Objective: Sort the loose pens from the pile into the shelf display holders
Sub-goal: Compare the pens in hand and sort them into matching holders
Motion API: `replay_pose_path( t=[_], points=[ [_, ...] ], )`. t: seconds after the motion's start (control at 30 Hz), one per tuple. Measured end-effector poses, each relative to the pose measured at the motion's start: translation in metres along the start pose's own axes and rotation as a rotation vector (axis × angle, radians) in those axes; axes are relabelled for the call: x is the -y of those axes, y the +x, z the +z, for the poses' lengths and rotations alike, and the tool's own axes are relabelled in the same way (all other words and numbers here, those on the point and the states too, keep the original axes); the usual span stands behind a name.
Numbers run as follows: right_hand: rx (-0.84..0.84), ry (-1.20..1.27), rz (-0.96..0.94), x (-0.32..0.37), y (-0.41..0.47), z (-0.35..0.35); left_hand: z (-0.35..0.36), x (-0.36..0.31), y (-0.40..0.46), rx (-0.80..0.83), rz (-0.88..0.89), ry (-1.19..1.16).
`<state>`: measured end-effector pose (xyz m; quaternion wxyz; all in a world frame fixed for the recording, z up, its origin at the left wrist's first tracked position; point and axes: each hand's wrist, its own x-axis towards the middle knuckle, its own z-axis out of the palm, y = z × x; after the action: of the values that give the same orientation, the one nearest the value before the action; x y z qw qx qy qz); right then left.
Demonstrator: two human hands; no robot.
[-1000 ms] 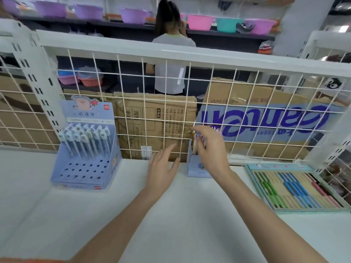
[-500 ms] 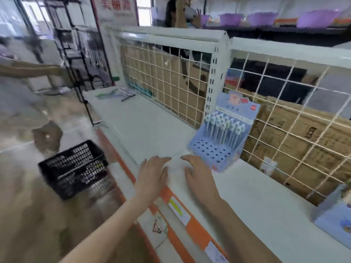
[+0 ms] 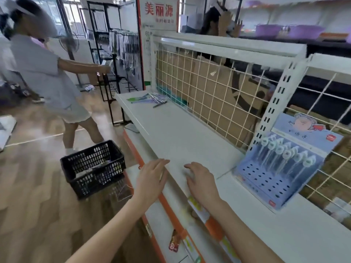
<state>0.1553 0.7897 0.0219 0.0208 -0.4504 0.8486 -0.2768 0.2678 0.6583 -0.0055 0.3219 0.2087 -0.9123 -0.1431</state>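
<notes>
Head view: the left hand (image 3: 152, 179) and the right hand (image 3: 202, 182) are stretched out side by side over the front edge of the white shelf (image 3: 182, 133), fingers loosely spread, palms down, holding nothing. Just right of the right hand stands one blue display holder (image 3: 281, 171) against the wire grid back (image 3: 209, 82), with a cluster of white-capped pens (image 3: 288, 154) in its upper rows; motion blur keeps them from being counted. The pile of loose pens (image 3: 150, 98) lies at the far end of the shelf, well apart from both hands, with bare shelf between. One black plastic basket (image 3: 93, 168) sits on the wooden floor left of the shelf, and beyond it a person in a pale top (image 3: 43, 73) reaches toward a dark rack (image 3: 117, 59). Compared with half a second ago, the view has swung further left, that person now shows fully, and both hands keep the same empty pose.
</notes>
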Motion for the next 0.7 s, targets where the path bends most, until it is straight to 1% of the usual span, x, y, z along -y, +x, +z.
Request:
replay_pose_path(
  t=[0.1,0.23,0.33,0.4,0.53,0.7],
  points=[
    [0.011,-0.043,0.024,0.023,0.046,0.026,-0.007,0.05,0.027,-0.017,0.032,0.012],
    [0.02,-0.129,0.032,0.056,0.105,0.061,-0.017,0.116,0.059,-0.047,0.118,0.189],
    [0.031,-0.269,0.079,0.075,0.139,0.085,-0.022,0.153,0.078,-0.018,0.162,0.244],
    [0.038,-0.314,0.106,0.082,0.159,0.098,-0.02,0.173,0.092,0.013,0.139,0.263],
    [0.057,-0.321,0.114,0.089,0.197,0.115,-0.008,0.21,0.12,0.061,0.076,0.253],
    [0.084,-0.3,0.151,0.082,0.257,0.134,0.006,0.253,0.163,0.118,0.063,0.257]
  ],
)
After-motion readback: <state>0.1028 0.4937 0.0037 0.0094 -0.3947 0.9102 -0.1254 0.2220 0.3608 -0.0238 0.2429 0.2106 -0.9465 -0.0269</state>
